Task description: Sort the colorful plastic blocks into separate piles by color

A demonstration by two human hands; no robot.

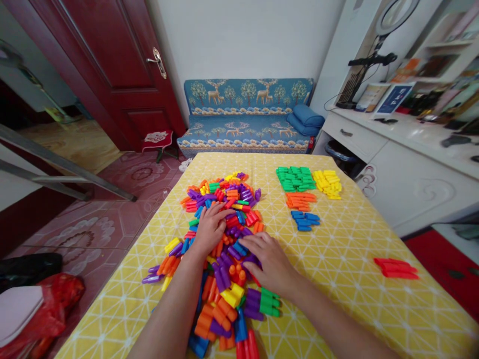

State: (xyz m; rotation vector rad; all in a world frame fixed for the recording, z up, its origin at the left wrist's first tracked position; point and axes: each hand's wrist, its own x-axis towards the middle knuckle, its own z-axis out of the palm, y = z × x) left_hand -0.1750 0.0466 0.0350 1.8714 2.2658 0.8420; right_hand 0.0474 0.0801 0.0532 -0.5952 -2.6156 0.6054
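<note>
A mixed heap of plastic bullet-shaped building blocks, in purple, orange, red, blue, yellow and green, spreads down the middle-left of the table. My left hand lies over the heap's middle, fingers stretched across red and blue blocks. Along the heap's right side, my right hand reaches in with thumb and fingers apart, beside a blue block and purple ones. Blocks sorted by colour lie to the right: green, yellow, orange and blue. Some red blocks sit apart, nearer the right edge.
A yellow patterned cloth covers the table. Beyond it stands a blue sofa, with a small red stool left of it. A white cabinet runs along the right. Bags lie on the floor at left.
</note>
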